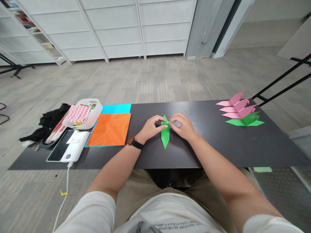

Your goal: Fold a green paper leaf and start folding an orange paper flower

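A folded green origami crane (pixel 165 137) is in front of me on the dark table, its pointed wings running toward and away from me. My left hand (pixel 153 127) pinches its middle from the left, thumb and forefinger closed on the paper. From the right, my right hand (pixel 182 126) pinches the same middle part between thumb and fingertips. The fingertips partly hide the centre folds. A watch with a black band (pixel 136 143) is on my left wrist.
Pink cranes (pixel 239 105) and a finished-looking green crane (pixel 249 120) stand in a row at the right. Orange paper (pixel 109 129) lies over blue paper (pixel 116 108) at left, beside a white basket (pixel 97 108), a phone (pixel 60 145) and a white power bank (pixel 75 145) with a cable.
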A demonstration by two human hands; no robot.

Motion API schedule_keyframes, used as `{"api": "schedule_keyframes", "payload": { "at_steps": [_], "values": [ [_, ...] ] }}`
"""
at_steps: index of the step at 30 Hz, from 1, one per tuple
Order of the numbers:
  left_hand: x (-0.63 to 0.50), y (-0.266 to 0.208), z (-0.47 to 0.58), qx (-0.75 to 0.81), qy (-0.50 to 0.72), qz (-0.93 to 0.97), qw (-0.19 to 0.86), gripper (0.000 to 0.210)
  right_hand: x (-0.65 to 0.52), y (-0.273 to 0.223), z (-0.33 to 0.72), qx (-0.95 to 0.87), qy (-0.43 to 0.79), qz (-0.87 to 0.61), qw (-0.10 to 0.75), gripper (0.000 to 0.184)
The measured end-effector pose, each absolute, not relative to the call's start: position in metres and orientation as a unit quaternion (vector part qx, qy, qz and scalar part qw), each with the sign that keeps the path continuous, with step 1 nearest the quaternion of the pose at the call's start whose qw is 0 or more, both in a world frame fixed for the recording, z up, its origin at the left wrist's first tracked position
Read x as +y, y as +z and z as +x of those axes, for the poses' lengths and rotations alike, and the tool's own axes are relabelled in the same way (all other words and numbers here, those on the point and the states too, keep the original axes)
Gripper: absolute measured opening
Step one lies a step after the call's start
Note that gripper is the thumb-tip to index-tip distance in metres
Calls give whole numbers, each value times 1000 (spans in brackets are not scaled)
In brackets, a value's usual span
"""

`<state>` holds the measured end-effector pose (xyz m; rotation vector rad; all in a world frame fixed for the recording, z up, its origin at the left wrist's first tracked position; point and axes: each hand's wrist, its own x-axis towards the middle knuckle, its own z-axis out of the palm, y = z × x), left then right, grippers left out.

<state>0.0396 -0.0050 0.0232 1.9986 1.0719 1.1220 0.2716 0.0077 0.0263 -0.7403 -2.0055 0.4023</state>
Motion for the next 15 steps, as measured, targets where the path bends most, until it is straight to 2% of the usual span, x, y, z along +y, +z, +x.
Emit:
{"api": "schedule_keyframes", "payload": {
  "at_steps": [15],
  "values": [
    [-11,33,42,389,445,757,278,9,5,28,272,-834,169,-286,440,11]
  ]
}}
